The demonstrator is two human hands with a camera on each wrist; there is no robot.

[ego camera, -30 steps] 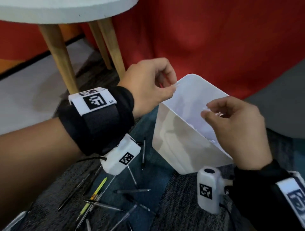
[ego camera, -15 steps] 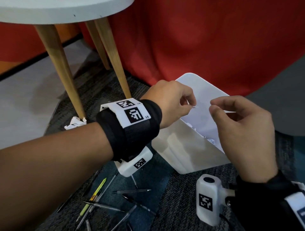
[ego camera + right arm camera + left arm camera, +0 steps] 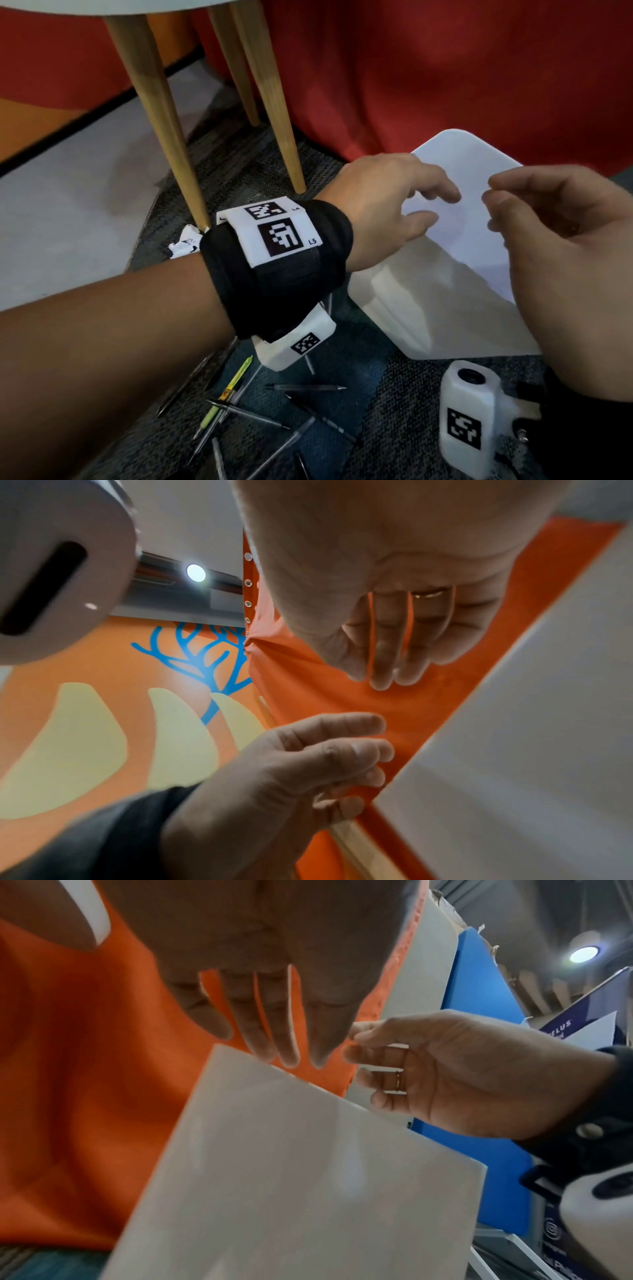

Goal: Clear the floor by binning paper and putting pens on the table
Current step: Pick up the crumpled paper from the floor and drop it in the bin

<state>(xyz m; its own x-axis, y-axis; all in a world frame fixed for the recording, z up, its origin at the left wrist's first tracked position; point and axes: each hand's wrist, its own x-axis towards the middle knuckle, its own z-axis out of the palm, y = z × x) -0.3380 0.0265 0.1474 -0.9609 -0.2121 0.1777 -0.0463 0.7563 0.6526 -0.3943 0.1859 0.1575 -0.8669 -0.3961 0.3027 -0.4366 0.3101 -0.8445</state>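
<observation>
White bin (image 3: 428, 308); left hand (image 3: 387, 209), right hand (image 3: 561, 260) above, fingers loose, empty. Wristband (image 3: 274, 240) label "L5".

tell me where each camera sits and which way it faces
Head: worn on the head, looking down at the white bin, pens and crumpled paper; both forearms show.
Left wrist: under the left hand, looking up past its fingers at the bin.
Right wrist: under the right hand, facing upward.
All three views share both open hands and the bin.
</observation>
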